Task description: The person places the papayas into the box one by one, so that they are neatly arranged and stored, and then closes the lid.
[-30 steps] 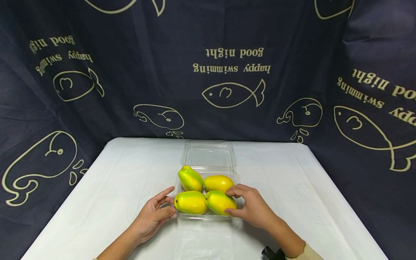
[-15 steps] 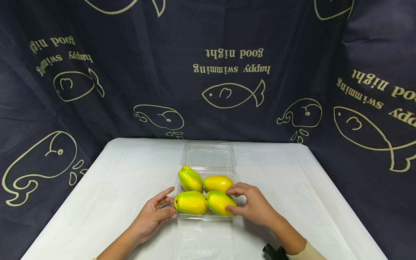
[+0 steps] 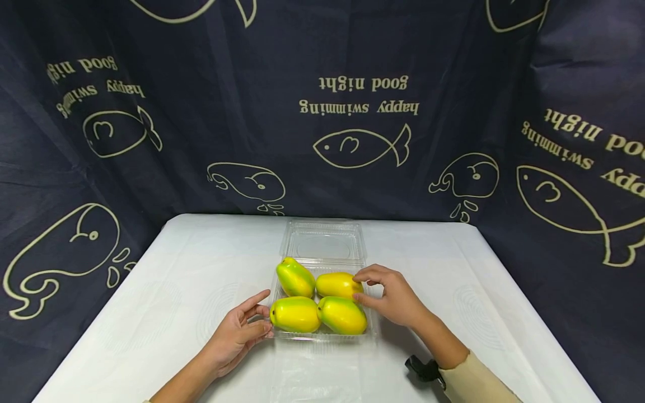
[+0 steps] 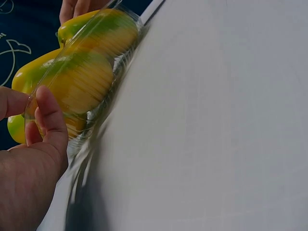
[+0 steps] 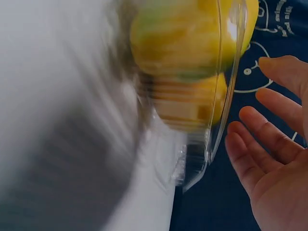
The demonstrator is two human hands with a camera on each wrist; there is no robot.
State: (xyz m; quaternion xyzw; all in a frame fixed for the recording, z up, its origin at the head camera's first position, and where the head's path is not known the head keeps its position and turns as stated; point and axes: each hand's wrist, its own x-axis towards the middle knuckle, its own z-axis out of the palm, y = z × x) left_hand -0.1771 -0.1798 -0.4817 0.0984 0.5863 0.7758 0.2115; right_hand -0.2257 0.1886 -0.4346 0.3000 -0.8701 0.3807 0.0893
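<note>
A clear plastic clamshell box (image 3: 322, 336) lies on the table with its lid (image 3: 323, 246) folded back. Several papayas fill its base: two mostly yellow-green ones in front, left (image 3: 294, 314) and right (image 3: 342, 316), a greener one (image 3: 295, 278) at back left and a yellower one (image 3: 335, 284) at back right. My left hand (image 3: 235, 337) pinches the box's left rim, thumb and fingers on either side in the left wrist view. At the back right papaya hovers my right hand (image 3: 395, 296); the right wrist view shows its fingers (image 5: 262, 130) spread and apart from the box.
White cloth covers the table (image 3: 201, 268), which is bounded by a dark curtain (image 3: 322, 190) with fish and whale drawings. A black device (image 3: 423, 369) sits by the right sleeve (image 3: 473, 380).
My right hand has left the front right papaya and moved back to the one behind it. My left hand and the papayas have stayed where they were.
</note>
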